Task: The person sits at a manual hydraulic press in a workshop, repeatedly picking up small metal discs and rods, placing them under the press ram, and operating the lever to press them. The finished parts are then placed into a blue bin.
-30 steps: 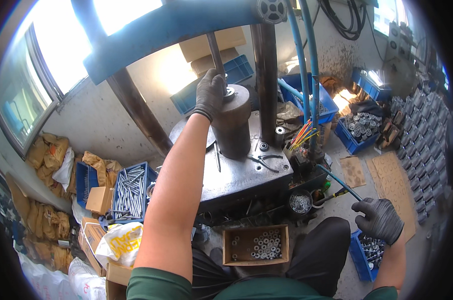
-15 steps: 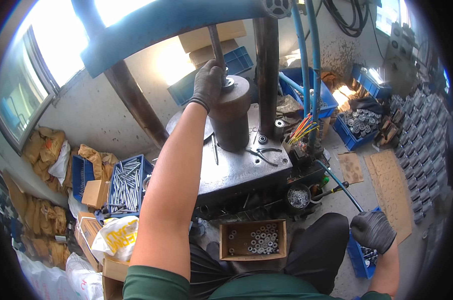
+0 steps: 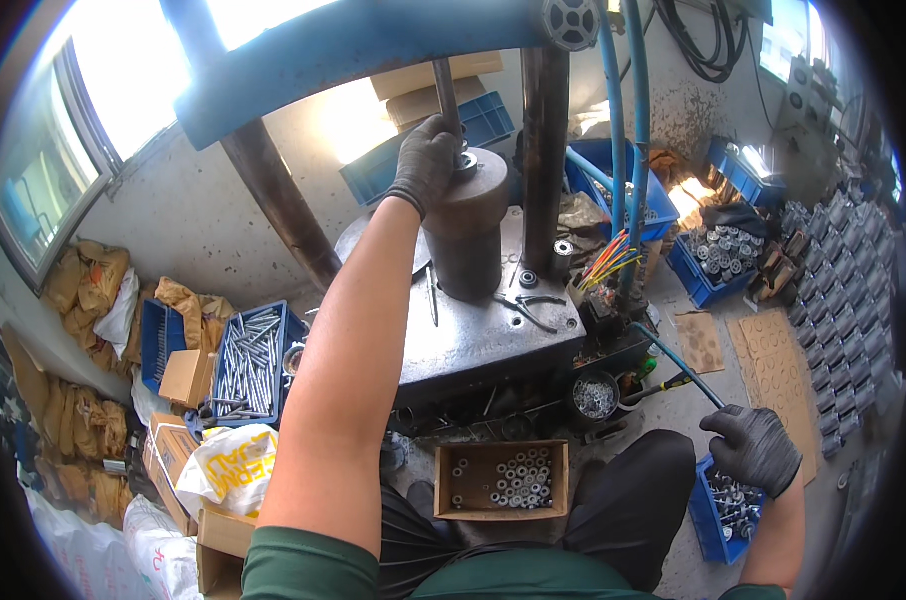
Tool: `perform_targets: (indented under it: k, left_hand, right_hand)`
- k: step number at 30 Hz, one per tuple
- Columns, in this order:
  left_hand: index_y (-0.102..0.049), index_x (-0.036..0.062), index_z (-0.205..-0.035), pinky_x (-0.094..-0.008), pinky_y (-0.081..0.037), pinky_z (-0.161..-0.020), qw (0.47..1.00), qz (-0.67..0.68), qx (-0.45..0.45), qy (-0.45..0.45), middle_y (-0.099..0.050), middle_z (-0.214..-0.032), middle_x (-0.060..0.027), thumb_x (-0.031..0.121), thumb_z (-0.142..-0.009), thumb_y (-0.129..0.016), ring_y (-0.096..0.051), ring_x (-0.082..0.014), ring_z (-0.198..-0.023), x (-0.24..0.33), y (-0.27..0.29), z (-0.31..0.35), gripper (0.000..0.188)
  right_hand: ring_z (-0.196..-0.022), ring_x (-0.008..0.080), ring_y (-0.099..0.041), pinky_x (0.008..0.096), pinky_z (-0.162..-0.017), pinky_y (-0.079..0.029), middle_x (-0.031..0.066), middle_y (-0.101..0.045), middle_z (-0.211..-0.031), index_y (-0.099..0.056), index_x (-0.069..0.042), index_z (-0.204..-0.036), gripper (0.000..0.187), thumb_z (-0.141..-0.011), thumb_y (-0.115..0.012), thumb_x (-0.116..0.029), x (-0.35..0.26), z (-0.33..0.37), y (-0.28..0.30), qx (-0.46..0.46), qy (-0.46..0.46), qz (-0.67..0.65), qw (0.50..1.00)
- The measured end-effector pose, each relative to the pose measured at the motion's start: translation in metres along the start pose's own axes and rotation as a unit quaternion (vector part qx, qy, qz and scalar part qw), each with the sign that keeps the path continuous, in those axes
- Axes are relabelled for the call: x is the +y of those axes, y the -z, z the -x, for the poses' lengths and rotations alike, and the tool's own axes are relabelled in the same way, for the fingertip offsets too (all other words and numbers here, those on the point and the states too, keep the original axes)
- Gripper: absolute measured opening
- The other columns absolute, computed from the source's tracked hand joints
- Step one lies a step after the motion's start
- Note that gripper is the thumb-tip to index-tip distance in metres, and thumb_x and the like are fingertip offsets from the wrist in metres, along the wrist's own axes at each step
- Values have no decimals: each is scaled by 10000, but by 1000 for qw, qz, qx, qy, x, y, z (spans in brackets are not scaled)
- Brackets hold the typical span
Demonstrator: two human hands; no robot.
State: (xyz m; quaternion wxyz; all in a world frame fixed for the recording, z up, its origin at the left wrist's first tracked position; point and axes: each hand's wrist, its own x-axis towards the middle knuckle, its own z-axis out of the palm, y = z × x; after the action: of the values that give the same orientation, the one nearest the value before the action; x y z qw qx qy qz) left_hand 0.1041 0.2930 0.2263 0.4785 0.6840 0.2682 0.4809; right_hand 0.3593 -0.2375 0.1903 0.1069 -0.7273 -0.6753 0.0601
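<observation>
My left hand [image 3: 428,160], in a dark grey glove, is closed around the lower part of an upright metal rod [image 3: 445,88]. The fingertips are partly hidden behind it. Just under that hand, a small metal ring [image 3: 466,161] sits on top of a thick dark steel cylinder [image 3: 465,245], which stands on the press's metal bed [image 3: 443,350]. Out to the right, my gloved right hand [image 3: 758,452] is curled at the near end of a thin blue lever [image 3: 678,366]; the hand covers the lever's tip.
Pliers [image 3: 533,310] and a thin pin [image 3: 432,297] lie on the bed. An open box of small rings [image 3: 501,450] sits by my legs. Blue bins hold metal shafts [image 3: 248,365] and rollers [image 3: 723,250]. Stacked grey tubes [image 3: 843,300] stand far right.
My right hand has risen slightly with the lever's end, and its thumb side now points more to the left. My left hand stays at the rod; the view has shifted a little.
</observation>
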Motion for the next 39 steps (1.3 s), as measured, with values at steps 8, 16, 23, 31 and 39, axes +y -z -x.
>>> perform_targets:
  k: [8, 16, 23, 31, 39]
  left_hand:
    - [-709, 8, -1138, -287, -508, -767, 999, 41, -1, -12, -657, -907, -51, 2, -943, -542, -611, -145, -820, -2, -2, -1, 257]
    - [-703, 5, -1121, -285, -519, -806, 1000, 5, -4, -15, -666, -936, -64, -20, -922, -514, -619, -155, -851, 1, 0, 1, 276]
    - [-698, -7, -1110, -289, -542, -875, 1000, -11, -3, -17, -679, -992, -81, -46, -888, -457, -637, -174, -932, 5, -3, 3, 330]
    - [-670, 4, -1183, -306, -560, -886, 1000, 1, -7, -5, -661, -1051, -105, -15, -895, -486, -636, -191, -949, -1, 1, -1, 343]
    - [-606, 24, -1308, -310, -595, -882, 999, 28, -33, 0, -631, -1057, -89, -11, -925, -569, -632, -181, -975, -12, 4, -9, 387]
  right_hand:
    - [-799, 398, -731, 484, -735, -594, 164, -746, -893, -763, -86, -1021, 200, -839, -689, -125, 1, 3, 1, -48, 7, 21, 999]
    - [-817, 390, -736, 489, -741, -594, 164, -749, -874, -768, -75, -1003, 172, -857, -693, -126, -1, 1, 0, -11, 2, 5, 1000]
    - [-792, 415, -725, 518, -742, -587, 188, -741, -898, -756, -78, -1035, 182, -879, -686, -141, 10, 1, 2, -73, 25, 27, 997]
    - [-863, 420, -726, 476, -762, -580, 211, -727, -938, -708, -52, -1073, 217, -886, -656, 44, 5, -37, 15, 200, 21, 12, 980]
    - [-897, 379, -751, 433, -776, -586, 199, -759, -998, -718, -36, -1104, 131, -994, -655, -5, 30, -170, 79, 381, 116, 17, 917]
